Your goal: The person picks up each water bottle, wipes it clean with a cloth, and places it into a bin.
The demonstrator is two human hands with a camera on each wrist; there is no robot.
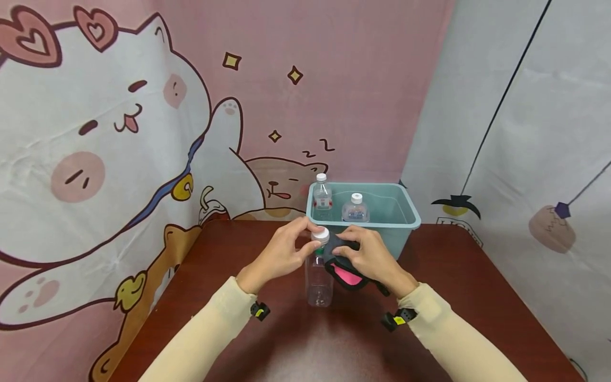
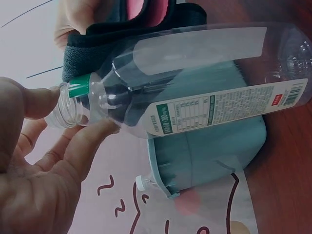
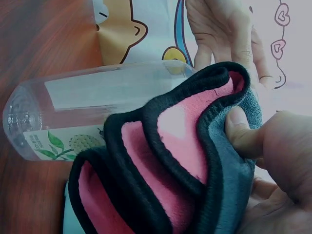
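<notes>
A clear plastic bottle (image 1: pixel 319 289) with a white cap (image 1: pixel 321 234) and a printed label (image 2: pixel 229 109) stands upright in front of me. My left hand (image 1: pixel 285 250) pinches it at the top, thumb and fingers about the cap and neck. A green band (image 2: pixel 79 86) rings the neck. From the other side, my right hand (image 1: pixel 372 255) grips a folded cloth (image 3: pixel 180 141), dark grey with pink inner faces and black edging. The cloth lies against the bottle's upper part and covers some of it. Whether the bottle's base touches the table cannot be told.
Behind the hands a blue-green plastic bin (image 1: pixel 389 227) stands on the dark red-brown table (image 1: pixel 444 297). Two capped clear bottles, one on the left (image 1: pixel 322 195) and one nearer the middle (image 1: pixel 355 211), show inside it. Printed cartoon cloth hangs behind the table.
</notes>
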